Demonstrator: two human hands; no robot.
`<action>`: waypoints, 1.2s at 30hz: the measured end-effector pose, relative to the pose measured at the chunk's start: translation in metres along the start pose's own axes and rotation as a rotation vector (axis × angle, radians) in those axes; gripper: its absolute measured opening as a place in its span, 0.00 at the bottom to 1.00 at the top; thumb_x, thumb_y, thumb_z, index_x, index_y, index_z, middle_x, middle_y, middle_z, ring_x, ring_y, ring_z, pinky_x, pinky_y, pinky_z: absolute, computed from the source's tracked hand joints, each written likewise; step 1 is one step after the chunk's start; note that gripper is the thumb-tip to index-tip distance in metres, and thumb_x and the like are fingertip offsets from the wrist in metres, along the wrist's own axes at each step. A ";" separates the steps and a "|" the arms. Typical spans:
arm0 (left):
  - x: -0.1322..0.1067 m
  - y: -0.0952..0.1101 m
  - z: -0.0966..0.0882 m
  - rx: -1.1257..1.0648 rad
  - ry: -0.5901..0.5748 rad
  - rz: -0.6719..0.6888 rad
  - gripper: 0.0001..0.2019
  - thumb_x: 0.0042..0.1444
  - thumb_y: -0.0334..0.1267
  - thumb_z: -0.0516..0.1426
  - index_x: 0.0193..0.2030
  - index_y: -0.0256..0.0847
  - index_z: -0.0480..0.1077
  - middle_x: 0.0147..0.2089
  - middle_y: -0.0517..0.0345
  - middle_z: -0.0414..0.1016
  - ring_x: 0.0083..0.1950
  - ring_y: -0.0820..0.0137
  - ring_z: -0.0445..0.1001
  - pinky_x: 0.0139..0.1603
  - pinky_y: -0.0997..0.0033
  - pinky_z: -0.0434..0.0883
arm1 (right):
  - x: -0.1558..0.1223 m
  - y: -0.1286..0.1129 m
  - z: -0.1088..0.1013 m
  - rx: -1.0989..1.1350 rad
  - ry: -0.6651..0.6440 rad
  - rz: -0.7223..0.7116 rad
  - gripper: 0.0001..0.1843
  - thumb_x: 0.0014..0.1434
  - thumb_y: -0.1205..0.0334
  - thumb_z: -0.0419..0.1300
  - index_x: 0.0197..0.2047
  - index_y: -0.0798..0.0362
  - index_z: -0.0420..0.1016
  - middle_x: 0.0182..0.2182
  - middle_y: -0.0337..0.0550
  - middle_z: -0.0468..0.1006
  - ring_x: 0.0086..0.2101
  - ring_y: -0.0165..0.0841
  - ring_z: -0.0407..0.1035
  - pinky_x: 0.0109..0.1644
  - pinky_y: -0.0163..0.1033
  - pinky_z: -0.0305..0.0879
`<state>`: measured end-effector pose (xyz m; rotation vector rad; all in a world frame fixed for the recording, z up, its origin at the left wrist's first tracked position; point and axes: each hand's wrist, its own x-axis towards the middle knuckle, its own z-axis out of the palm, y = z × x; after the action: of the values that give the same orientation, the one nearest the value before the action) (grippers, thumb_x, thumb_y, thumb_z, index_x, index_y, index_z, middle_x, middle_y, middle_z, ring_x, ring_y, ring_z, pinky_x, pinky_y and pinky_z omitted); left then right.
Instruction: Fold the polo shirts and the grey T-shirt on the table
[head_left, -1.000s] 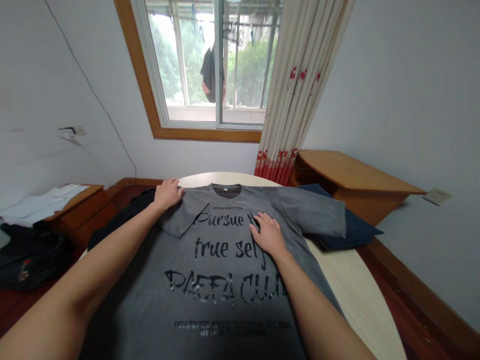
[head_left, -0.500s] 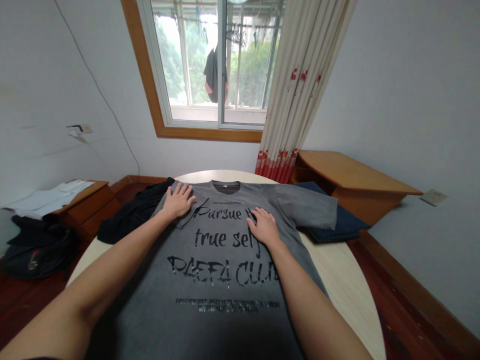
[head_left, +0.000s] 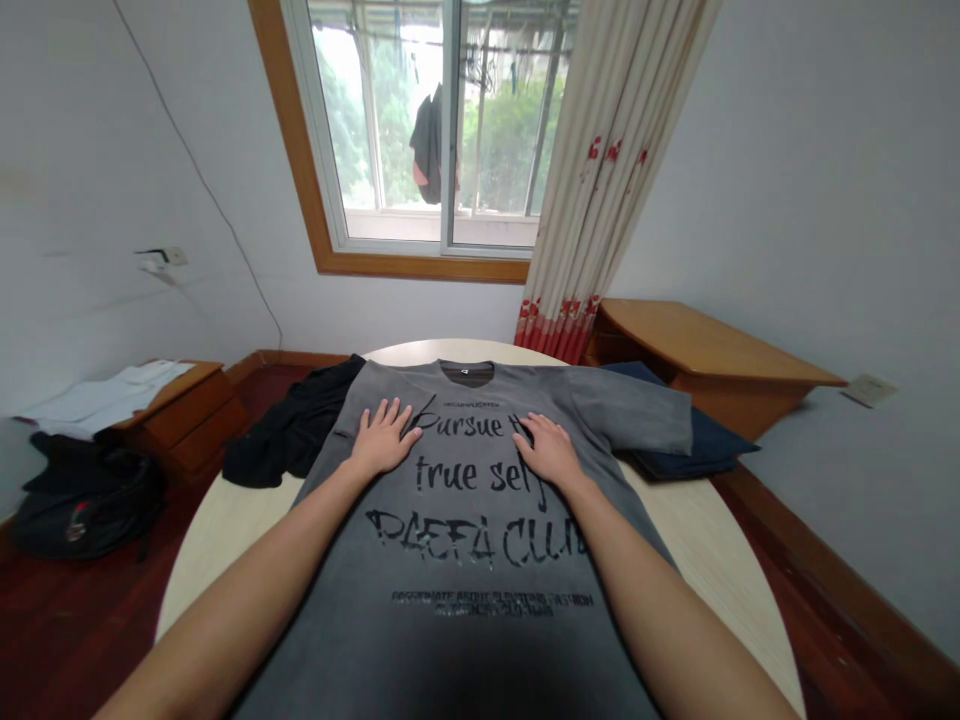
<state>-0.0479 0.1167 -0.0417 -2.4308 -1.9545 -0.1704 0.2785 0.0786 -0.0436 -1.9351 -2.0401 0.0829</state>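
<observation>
A grey T-shirt (head_left: 480, 560) with black lettering lies spread face up, its collar at the far side of the round table (head_left: 739, 560). My left hand (head_left: 384, 438) rests flat on the upper left of the chest, fingers spread, beside the start of the top line of print. On the right part of the chest lies my right hand (head_left: 550, 448), palm down with the fingers loosely apart, covering the ends of the upper lines. The shirt's right-hand sleeve stretches outward; its left-hand sleeve is not plainly visible. Neither hand grips the cloth.
Black clothing (head_left: 289, 425) lies crumpled at the table's left. Folded dark blue clothing (head_left: 701, 455) sits at the right, partly under the sleeve. Beyond stand a wooden desk (head_left: 712, 340), a curtain (head_left: 592, 180) and a window. A black bag (head_left: 86, 505) is on the floor at left.
My left hand has slid from near the left shoulder down and inward across the chest. My right hand stays in about the same place on the shirt. The view has shifted slightly.
</observation>
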 end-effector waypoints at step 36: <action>-0.002 -0.003 0.003 -0.043 0.036 0.042 0.32 0.69 0.56 0.40 0.75 0.45 0.57 0.77 0.51 0.49 0.78 0.52 0.45 0.74 0.39 0.45 | -0.005 0.136 -0.116 0.141 0.355 0.766 0.24 0.58 0.54 0.59 0.55 0.55 0.80 0.54 0.60 0.77 0.57 0.52 0.70 0.67 0.61 0.52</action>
<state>-0.0512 0.1159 -0.0447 -2.4746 -1.9026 -0.2560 0.4408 0.0636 0.0291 -2.3194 -0.9745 0.0505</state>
